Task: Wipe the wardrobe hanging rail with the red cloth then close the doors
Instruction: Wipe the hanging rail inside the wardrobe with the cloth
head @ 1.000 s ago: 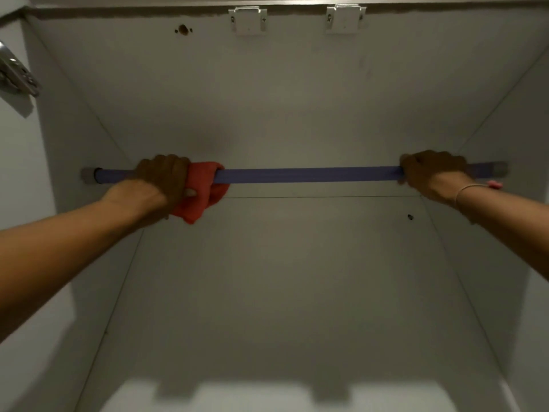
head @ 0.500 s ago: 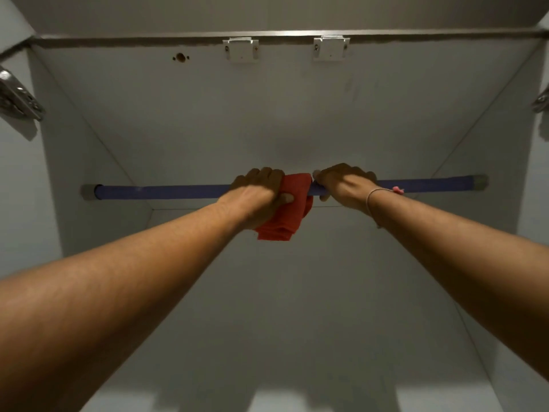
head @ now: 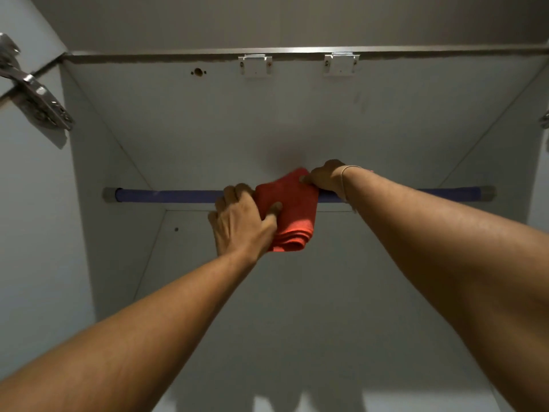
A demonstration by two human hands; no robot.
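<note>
A purple hanging rail [head: 184, 195] spans the white wardrobe from side wall to side wall. A folded red cloth [head: 292, 209] drapes over the rail's middle and hangs down in front of it. My left hand [head: 240, 221] grips the cloth's left side, thumb pressed on its front. My right hand [head: 325, 178] pinches the cloth's upper right corner above the rail. The rail behind the cloth and hands is hidden.
Two white brackets [head: 255, 64] [head: 341, 63] sit under the wardrobe's top front edge. A metal door hinge [head: 35, 98] juts out at the upper left, another hinge [head: 545, 120] at the right edge. The white back panel [head: 297, 307] lies below the rail.
My left hand slid the cloth from the rail's left end to its middle. My right hand came in from the right end and now holds the cloth's top corner; the cloth has opened out wider.
</note>
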